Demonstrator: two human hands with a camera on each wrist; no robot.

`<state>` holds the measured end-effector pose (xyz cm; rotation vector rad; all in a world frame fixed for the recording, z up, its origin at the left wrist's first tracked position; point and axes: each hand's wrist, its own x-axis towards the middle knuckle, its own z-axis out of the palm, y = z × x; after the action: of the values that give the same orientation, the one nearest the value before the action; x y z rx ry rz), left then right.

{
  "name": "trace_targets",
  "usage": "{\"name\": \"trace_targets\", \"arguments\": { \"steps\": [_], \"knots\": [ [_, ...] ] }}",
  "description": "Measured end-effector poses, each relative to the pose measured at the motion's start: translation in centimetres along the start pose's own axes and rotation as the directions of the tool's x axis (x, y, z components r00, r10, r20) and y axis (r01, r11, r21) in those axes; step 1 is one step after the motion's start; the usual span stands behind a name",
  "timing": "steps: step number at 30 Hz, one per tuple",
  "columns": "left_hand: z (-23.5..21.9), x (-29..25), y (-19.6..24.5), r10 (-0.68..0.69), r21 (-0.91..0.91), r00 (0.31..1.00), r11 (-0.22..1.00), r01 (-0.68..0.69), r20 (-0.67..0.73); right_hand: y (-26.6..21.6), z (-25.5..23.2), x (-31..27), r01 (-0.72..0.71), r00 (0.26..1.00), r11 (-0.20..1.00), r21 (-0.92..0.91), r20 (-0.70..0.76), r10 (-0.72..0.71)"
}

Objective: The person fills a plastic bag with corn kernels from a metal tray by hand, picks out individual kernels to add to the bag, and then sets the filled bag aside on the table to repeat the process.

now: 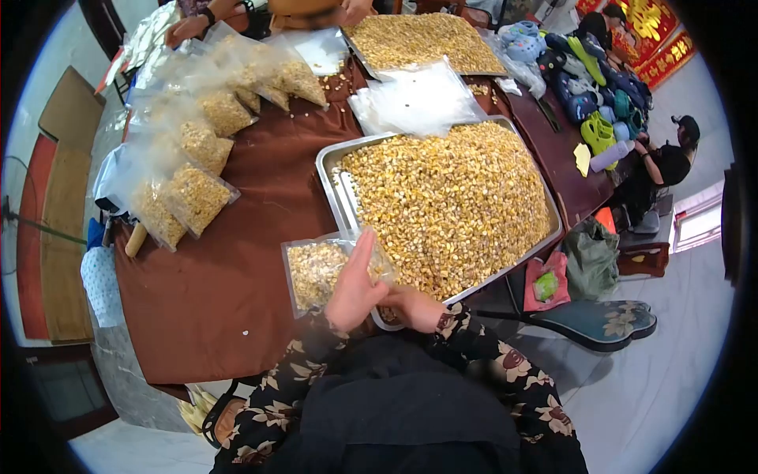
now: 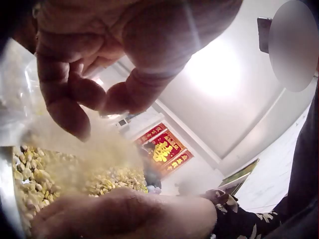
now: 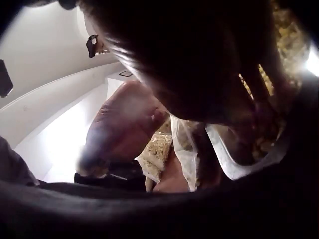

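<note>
A clear plastic bag [image 1: 312, 272] partly filled with corn kernels lies at the front left corner of the metal tray. My left hand [image 1: 355, 284] is over its right end; in the left wrist view the thumb and fingers of the left hand [image 2: 92, 64] pinch the blurred clear plastic. Yellow corn kernels [image 1: 450, 205] are heaped in the tray [image 1: 332, 189]. Just right of the left hand, my right hand [image 1: 414, 306] reaches over the tray's near corner. In the right wrist view the fingers of the right hand [image 3: 199, 64] are apart, pointing down at kernels.
Several filled bags [image 1: 197, 193] stand along the table's left side on a brown cloth [image 1: 260, 189]. Flat empty bags [image 1: 410, 99] overlap the tray's far rim. Behind is a second corn tray [image 1: 426, 43]. Shoes [image 1: 584, 79] are piled at right; a person's hand [image 1: 185, 30] shows opposite.
</note>
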<state>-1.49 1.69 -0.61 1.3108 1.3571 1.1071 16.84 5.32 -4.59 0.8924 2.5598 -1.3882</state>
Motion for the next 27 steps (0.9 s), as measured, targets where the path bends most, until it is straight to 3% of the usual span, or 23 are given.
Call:
{"name": "trace_targets", "arguments": {
  "steps": [1, 2, 3, 5, 6, 7, 9, 13, 15, 17, 18, 20, 21, 23, 25, 26, 27],
  "knots": [
    [-0.1, 0.0, -0.1, 0.005, 0.053, 1.000, 0.999, -0.005, -0.001, -0.2, -0.1, 0.5, -0.080, 0.993, 0.997, -0.010, -0.087, 0.079],
    [-0.1, 0.0, 0.0, 0.012, 0.107, 1.000, 0.994, -0.011, -0.002, -0.3, -0.6, 1.1, -0.173, 0.983, 0.982, -0.078, -0.068, 0.168],
    [0.0, 0.0, 0.2, 0.014, 0.108, 1.000, 0.994, -0.014, 0.005, -0.4, -1.3, 1.1, -0.176, 0.983, 0.981, -0.075, -0.073, 0.171],
    [-0.3, -0.1, 1.1, -0.063, 0.023, 0.998, 0.998, 0.062, 0.016, -0.7, -2.6, 0.6, -0.123, 0.929, 0.980, -0.157, -0.364, 0.059],
    [-0.2, -0.1, 0.9, -0.064, 0.028, 0.998, 0.998, 0.063, 0.015, 1.2, -2.3, 0.8, -0.042, 0.877, 0.960, -0.276, -0.470, -0.097],
    [0.0, -0.2, 0.3, -0.020, 0.050, 1.000, 0.999, 0.021, -0.018, 0.9, -2.8, 0.1, -0.040, 0.876, 0.961, -0.273, -0.472, -0.097],
    [0.3, -0.3, 0.3, 0.029, 0.073, 0.998, 0.997, -0.025, -0.049, -0.1, -4.5, -1.7, -0.177, 0.969, 0.967, -0.183, -0.204, 0.139],
    [0.6, -0.4, 0.7, -0.024, 0.077, 0.996, 0.997, 0.031, -0.088, 1.1, -3.9, -3.2, -0.262, 0.951, 0.892, -0.368, 0.059, 0.304],
    [0.8, -0.5, 0.9, -0.032, 0.104, 0.993, 0.994, 0.044, -0.114, 2.4, -2.9, -2.2, -0.184, 0.978, 0.919, -0.350, 0.032, 0.208],
    [1.1, -0.6, 1.2, -0.052, 0.091, 0.991, 0.994, 0.063, -0.122, 2.8, -2.3, -0.5, -0.028, 0.983, 0.973, -0.229, -0.180, -0.014],
    [1.2, -0.7, 0.5, -0.047, 0.105, 0.990, 0.993, 0.061, -0.133, 3.5, -2.4, 0.6, -0.026, 0.985, 0.970, -0.242, -0.169, -0.016],
    [1.3, -0.6, -0.8, 0.210, 0.428, 0.969, 0.893, -0.137, -0.128, 2.5, -2.8, 1.9, -0.063, 0.975, 0.967, -0.245, -0.221, 0.007],
    [1.2, -1.0, -0.1, 0.049, 0.306, 0.993, 0.952, -0.015, -0.105, 1.9, -3.5, 2.7, -0.114, 0.959, 0.962, -0.247, -0.281, 0.042],
    [1.7, -1.0, 1.9, -0.062, 0.163, 0.993, 0.984, 0.077, -0.096, 0.4, -4.6, 2.9, -0.047, 0.934, 0.947, -0.317, -0.350, -0.071],
    [2.2, -1.0, 1.0, 0.000, 0.327, 0.994, 0.944, 0.036, -0.109, 2.0, -3.9, 3.9, -0.057, 0.949, 0.926, -0.374, -0.308, -0.066],
    [2.5, -1.0, 0.9, 0.051, 0.440, 0.990, 0.898, 0.012, -0.131, 2.9, -3.2, 4.1, 0.013, 0.919, 0.889, -0.457, -0.345, -0.191],
    [2.8, -1.0, 1.2, 0.024, 0.408, 0.989, 0.912, 0.038, -0.145, 3.2, -2.9, 3.9, 0.025, 0.912, 0.884, -0.467, -0.352, -0.212]
  ]
}}
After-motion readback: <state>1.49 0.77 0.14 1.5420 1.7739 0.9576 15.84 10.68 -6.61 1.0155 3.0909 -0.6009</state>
